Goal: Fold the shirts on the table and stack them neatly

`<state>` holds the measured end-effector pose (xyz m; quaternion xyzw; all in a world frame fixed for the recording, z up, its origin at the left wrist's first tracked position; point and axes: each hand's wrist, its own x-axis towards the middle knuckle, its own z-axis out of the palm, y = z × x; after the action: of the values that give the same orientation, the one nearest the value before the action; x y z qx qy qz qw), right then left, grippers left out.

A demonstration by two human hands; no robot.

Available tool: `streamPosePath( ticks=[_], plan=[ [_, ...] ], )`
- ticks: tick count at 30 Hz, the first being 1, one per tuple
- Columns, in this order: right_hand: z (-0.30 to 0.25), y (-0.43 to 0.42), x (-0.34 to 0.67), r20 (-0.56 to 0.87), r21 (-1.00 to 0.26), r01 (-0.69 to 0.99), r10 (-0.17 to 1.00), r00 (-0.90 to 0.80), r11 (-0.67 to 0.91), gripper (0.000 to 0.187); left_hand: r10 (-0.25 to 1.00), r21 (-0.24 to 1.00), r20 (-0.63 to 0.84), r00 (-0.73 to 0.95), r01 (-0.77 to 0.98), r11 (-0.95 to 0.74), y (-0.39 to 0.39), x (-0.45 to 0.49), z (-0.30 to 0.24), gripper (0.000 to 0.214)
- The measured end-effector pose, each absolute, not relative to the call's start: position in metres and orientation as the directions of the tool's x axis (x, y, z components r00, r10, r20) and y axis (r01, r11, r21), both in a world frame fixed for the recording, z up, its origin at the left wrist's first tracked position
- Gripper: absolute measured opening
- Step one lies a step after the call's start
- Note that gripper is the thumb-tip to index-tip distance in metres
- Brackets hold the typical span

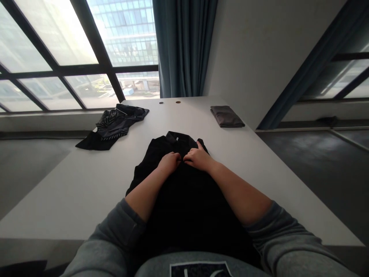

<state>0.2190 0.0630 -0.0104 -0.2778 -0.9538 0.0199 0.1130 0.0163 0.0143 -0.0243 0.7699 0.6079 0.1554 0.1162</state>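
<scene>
A black collared shirt (184, 200) lies flat on the white table (72, 184), collar pointing away from me. My left hand (169, 161) and my right hand (197, 157) rest side by side on its chest just below the collar. Both have their fingers curled and pinched into the cloth at the front placket. What exactly they pinch is too small to make out. My grey sleeves are pushed up to the elbows.
A crumpled dark striped garment (113, 125) lies at the table's far left. A folded grey-brown cloth (226, 116) sits at the far right. Two round holes (178, 102) mark the table's back edge. Windows and a blue curtain (183, 46) stand behind.
</scene>
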Motion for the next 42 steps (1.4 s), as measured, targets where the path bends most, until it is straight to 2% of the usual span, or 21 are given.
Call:
streamPosePath(
  ticks=[4, 7, 12, 17, 21, 25, 28, 31, 36, 42],
  plan=[
    [-0.017, 0.058, 0.214, 0.292, -0.113, 0.496, 0.506, -0.812, 0.861, 0.010, 0.976, 0.387, 0.127, 0.179, 0.897, -0.215, 0.011, 0.019, -0.026, 0.011],
    [-0.022, 0.061, 0.211, 0.349, -0.197, 0.448, 0.489, -0.799, 0.872, 0.011, 0.983, 0.518, 0.126, 0.132, 0.836, -0.179, 0.011, 0.017, -0.027, 0.008],
    [-0.022, 0.063, 0.210, 0.413, -0.294, 0.347, 0.445, -0.794, 0.891, 0.010, 0.994, 0.782, 0.074, 0.075, 0.615, -0.105, 0.005, 0.008, -0.029, 0.017],
    [-0.022, 0.061, 0.211, 0.471, -0.448, 0.298, 0.506, -0.723, 0.843, 0.009, 0.990, 0.892, 0.016, 0.140, 0.445, -0.077, 0.003, 0.004, -0.024, 0.027],
    [-0.022, 0.061, 0.213, 0.505, -0.482, 0.274, 0.519, -0.689, 0.832, 0.007, 0.991, 0.901, 0.083, 0.105, 0.416, -0.120, 0.000, 0.005, -0.017, 0.020],
    [-0.023, 0.062, 0.214, 0.477, -0.525, 0.296, 0.564, -0.674, 0.798, 0.008, 0.985, 0.812, 0.146, 0.095, 0.557, -0.175, -0.008, 0.010, -0.009, 0.017],
    [-0.024, 0.062, 0.215, 0.468, -0.534, 0.283, 0.557, -0.686, 0.797, 0.007, 0.985, 0.732, 0.140, 0.100, 0.660, -0.171, -0.012, 0.013, -0.005, 0.014],
    [-0.023, 0.063, 0.216, 0.462, -0.539, 0.259, 0.539, -0.704, 0.801, 0.008, 0.987, 0.701, 0.133, 0.090, 0.695, -0.158, -0.012, 0.013, -0.004, 0.011],
    [-0.021, 0.065, 0.218, 0.445, -0.507, 0.229, 0.480, -0.756, 0.831, 0.019, 0.985, 0.708, 0.157, 0.072, 0.687, -0.163, -0.009, 0.010, -0.008, 0.002],
    [-0.022, 0.064, 0.215, 0.455, -0.444, 0.313, 0.512, -0.728, 0.839, 0.015, 0.982, 0.792, 0.176, 0.071, 0.582, -0.184, -0.004, 0.005, -0.014, 0.003]
  ],
)
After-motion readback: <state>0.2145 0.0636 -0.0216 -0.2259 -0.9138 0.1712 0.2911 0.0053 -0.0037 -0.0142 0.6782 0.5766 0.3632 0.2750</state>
